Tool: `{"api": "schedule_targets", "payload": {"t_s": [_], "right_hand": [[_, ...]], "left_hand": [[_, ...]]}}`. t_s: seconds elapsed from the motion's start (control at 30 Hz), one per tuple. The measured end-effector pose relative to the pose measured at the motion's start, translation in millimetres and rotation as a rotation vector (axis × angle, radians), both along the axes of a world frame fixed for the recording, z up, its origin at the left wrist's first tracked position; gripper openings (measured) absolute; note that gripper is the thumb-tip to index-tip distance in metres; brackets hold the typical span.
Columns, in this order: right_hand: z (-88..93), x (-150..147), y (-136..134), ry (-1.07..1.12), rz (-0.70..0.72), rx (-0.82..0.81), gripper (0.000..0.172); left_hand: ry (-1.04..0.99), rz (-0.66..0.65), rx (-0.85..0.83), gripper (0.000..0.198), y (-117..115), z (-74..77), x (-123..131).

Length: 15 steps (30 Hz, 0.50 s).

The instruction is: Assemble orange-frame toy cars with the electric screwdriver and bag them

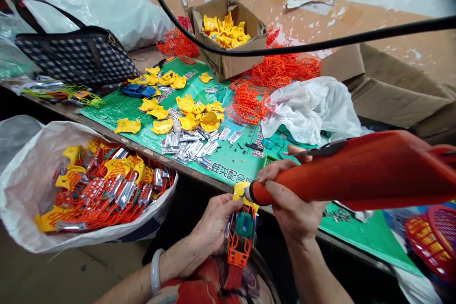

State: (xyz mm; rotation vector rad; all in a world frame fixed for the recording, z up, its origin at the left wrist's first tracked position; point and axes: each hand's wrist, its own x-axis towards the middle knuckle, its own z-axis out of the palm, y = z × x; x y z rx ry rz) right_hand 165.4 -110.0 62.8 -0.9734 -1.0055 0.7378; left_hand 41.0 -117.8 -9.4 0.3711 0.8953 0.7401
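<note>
- Beside the table (103,113), a plastic assembly (245,228) is gripped by the left hand (213,221).
- Red tool (349,168), tip obscured, is clasped by the right hand (297,211).
- Carton (228,66) is crossed by cable (441,24).

- Left hand (213,222) holds an orange toy (239,251) with a yellow piece (241,190).
- Right hand (295,211) grips a red tool (349,173), its tip at the yellow piece.
- Silver strips (173,140) lie on a green mat (107,113).

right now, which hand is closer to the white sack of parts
Left. The left hand, holding the toy piece, is just right of the white sack; the right hand, gripping the red tool, is farther right.
</note>
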Motion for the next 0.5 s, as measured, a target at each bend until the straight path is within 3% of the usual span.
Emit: {"api": "schedule_targets", "payload": {"t_s": [0.23,0.4,0.5], "right_hand": [[0.6,-4,2,-0.114,-0.059,-0.059,0.031],[2.1,-10,2,-0.226,-0.143,-0.060,0.028],[2.8,-13,2,-0.189,-0.124,-0.054,0.019]], "left_hand": [[0.014,0.029,-0.009,0.034,-2,9.0,4],[0.006,0.041,-0.005,0.037,-4,2.1,5],[-0.009,0.035,-0.002,0.037,-4,-0.5,4]]}}
